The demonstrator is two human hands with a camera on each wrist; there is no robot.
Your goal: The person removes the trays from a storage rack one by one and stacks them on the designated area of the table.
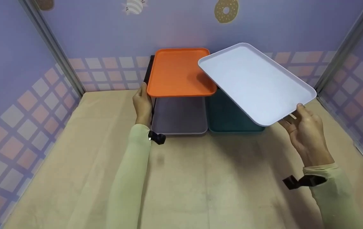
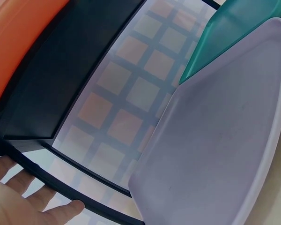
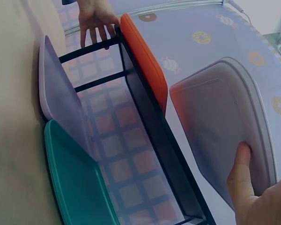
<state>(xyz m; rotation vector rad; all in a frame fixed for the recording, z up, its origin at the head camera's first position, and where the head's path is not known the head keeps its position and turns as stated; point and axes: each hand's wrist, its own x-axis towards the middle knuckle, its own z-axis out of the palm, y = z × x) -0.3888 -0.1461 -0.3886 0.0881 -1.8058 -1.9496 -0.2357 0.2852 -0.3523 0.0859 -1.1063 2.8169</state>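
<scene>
A white rectangular tray (image 1: 258,82) is held tilted in the air by my right hand (image 1: 309,133), which pinches its near right corner, thumb on top and fingers beneath. In the right wrist view the tray's underside (image 3: 215,122) shows. My left hand (image 1: 143,103) is at the left end of a black rack (image 2: 51,70), its fingers fairly straight against the frame. On the rack's top lies an orange tray (image 1: 181,73), beside that hand. On the lower level sit a greyish-purple tray (image 1: 180,116) and, to its right, a teal tray (image 1: 232,117), partly hidden by the white one.
The rack stands on a beige-covered table (image 1: 181,178) against the back wall. Printed panels (image 1: 111,31) with doughnuts and a checked band enclose the back and sides. Metal corner posts (image 1: 54,47) rise at both back corners.
</scene>
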